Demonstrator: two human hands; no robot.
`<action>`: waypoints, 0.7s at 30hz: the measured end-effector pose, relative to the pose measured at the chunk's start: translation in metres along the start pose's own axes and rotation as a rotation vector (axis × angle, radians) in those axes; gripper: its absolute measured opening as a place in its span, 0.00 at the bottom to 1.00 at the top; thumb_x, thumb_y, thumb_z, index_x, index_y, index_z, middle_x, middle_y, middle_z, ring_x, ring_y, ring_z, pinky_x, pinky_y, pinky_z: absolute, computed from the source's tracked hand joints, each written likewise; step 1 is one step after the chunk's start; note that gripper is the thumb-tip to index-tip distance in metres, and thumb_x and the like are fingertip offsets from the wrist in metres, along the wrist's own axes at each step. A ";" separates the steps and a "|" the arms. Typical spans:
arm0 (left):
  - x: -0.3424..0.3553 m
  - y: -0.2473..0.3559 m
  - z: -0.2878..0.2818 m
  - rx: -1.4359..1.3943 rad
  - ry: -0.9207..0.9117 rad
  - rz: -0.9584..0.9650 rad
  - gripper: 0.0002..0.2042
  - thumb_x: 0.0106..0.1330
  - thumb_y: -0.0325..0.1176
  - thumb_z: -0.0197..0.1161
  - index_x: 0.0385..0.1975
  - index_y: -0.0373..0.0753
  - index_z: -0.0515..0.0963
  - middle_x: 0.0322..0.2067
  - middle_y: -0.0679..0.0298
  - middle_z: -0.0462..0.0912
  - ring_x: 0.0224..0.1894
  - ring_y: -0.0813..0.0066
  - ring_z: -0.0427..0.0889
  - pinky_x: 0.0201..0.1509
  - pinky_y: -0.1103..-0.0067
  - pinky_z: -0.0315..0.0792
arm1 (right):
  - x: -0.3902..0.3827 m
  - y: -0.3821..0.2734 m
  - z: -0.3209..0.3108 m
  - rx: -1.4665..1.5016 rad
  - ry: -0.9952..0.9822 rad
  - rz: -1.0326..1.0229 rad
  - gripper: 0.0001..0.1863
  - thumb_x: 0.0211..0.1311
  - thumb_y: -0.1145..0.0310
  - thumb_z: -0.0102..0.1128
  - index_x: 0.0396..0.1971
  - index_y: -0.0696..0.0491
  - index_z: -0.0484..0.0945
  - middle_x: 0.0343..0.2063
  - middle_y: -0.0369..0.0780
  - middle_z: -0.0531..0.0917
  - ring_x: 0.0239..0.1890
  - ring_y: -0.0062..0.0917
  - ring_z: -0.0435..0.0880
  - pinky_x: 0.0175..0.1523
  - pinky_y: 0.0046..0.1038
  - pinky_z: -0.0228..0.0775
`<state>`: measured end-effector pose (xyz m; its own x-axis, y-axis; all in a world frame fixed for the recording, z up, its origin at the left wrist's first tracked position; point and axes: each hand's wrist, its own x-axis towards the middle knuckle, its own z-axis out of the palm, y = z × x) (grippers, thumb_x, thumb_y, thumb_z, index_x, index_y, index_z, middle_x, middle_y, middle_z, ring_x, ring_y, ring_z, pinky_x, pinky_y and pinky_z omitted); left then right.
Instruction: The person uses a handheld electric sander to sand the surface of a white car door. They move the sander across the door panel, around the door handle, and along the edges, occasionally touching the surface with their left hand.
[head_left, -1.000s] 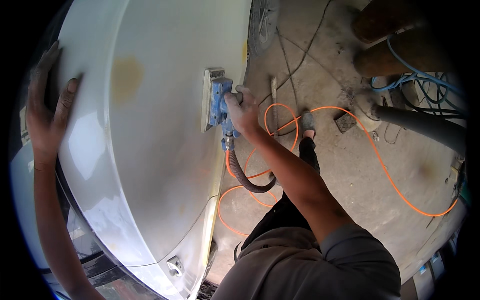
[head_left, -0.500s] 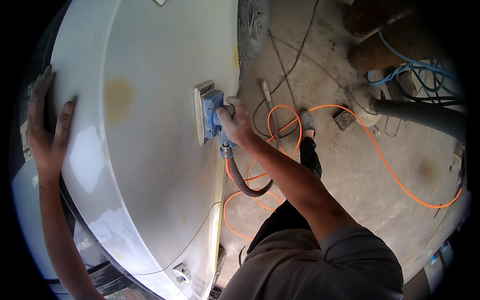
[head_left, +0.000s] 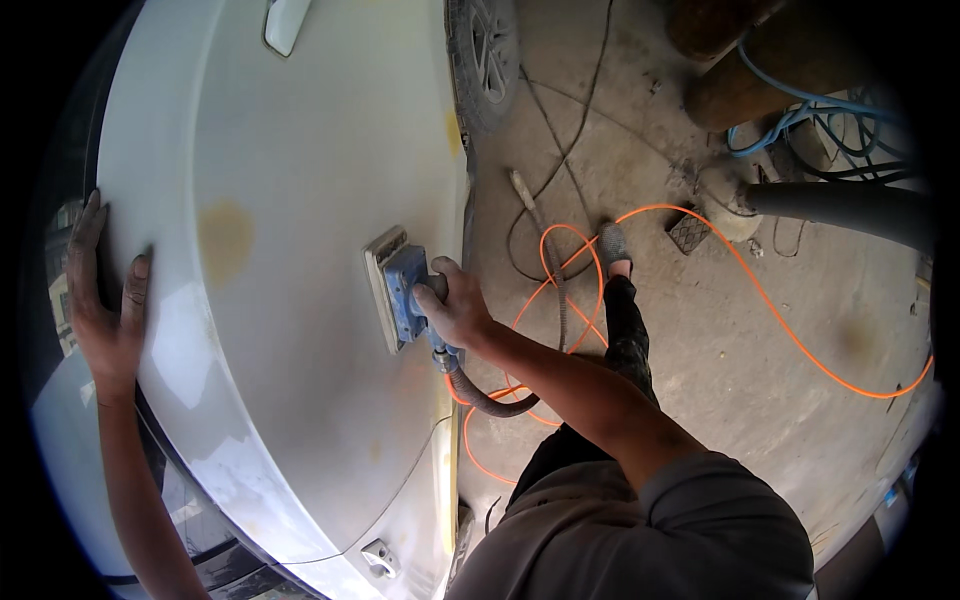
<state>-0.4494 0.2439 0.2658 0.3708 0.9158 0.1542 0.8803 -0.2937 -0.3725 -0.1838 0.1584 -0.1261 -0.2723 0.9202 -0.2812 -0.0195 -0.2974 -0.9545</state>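
My right hand (head_left: pixel 456 306) is wrapped round the grip of a blue power sander (head_left: pixel 404 292). The sander's pale rectangular pad stands against the side of a silver-white car door (head_left: pixel 310 200). A ribbed grey hose (head_left: pixel 487 402) runs from the tool's lower end, with an orange air line beside it. My left hand (head_left: pixel 108 325) rests at the car's upper edge by the window, thumb and fingers apart, holding nothing. On the panel between the two hands shows a yellowish-brown patch (head_left: pixel 226 240).
Door handles (head_left: pixel 286 24) sit at the far end and near me. A wheel (head_left: pixel 486 60) is beyond the panel. An orange hose (head_left: pixel 770 300) loops over the concrete floor around my foot. Brown cylinders (head_left: pixel 770 85), blue hoses and a dark pole (head_left: pixel 835 208) stand right.
The sander in my right hand has slid along the panel toward me. My left hand stays at the window edge, and the whole view has shifted slightly.
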 end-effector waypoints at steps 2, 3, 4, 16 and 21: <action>-0.001 0.003 -0.003 0.007 -0.008 -0.009 0.30 0.72 0.44 0.68 0.70 0.40 0.71 0.71 0.56 0.73 0.73 0.54 0.70 0.77 0.58 0.65 | -0.034 0.011 0.015 0.028 -0.010 -0.010 0.20 0.63 0.61 0.67 0.44 0.62 0.75 0.23 0.49 0.84 0.29 0.42 0.88 0.38 0.40 0.78; 0.001 0.003 -0.006 0.010 -0.007 -0.010 0.30 0.72 0.44 0.68 0.70 0.40 0.71 0.71 0.56 0.73 0.73 0.54 0.70 0.77 0.58 0.65 | -0.041 0.015 0.018 0.034 0.008 -0.021 0.21 0.62 0.61 0.68 0.44 0.63 0.75 0.21 0.49 0.83 0.27 0.42 0.87 0.37 0.39 0.78; 0.001 0.002 -0.005 0.028 -0.004 0.005 0.30 0.72 0.44 0.68 0.70 0.40 0.71 0.71 0.56 0.73 0.73 0.54 0.70 0.77 0.58 0.65 | -0.037 0.014 0.016 0.021 0.007 -0.023 0.21 0.63 0.61 0.67 0.45 0.63 0.75 0.21 0.49 0.83 0.27 0.41 0.86 0.37 0.39 0.78; -0.001 0.002 -0.007 0.073 -0.014 0.007 0.29 0.73 0.43 0.66 0.70 0.40 0.71 0.70 0.54 0.73 0.73 0.52 0.71 0.77 0.57 0.64 | -0.062 0.032 0.028 -0.011 0.042 -0.046 0.24 0.65 0.62 0.67 0.49 0.66 0.74 0.22 0.46 0.82 0.27 0.37 0.85 0.38 0.37 0.77; -0.003 -0.004 0.000 0.113 -0.006 0.028 0.29 0.75 0.44 0.62 0.73 0.43 0.69 0.72 0.54 0.72 0.74 0.51 0.70 0.77 0.53 0.63 | -0.004 0.017 0.015 0.047 0.135 -0.017 0.22 0.66 0.62 0.66 0.47 0.66 0.75 0.20 0.45 0.80 0.26 0.33 0.83 0.36 0.37 0.75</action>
<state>-0.4537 0.2419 0.2669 0.3928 0.9093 0.1372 0.8308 -0.2869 -0.4770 -0.1980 0.1459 -0.1394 -0.1394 0.9501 -0.2792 -0.0685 -0.2905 -0.9544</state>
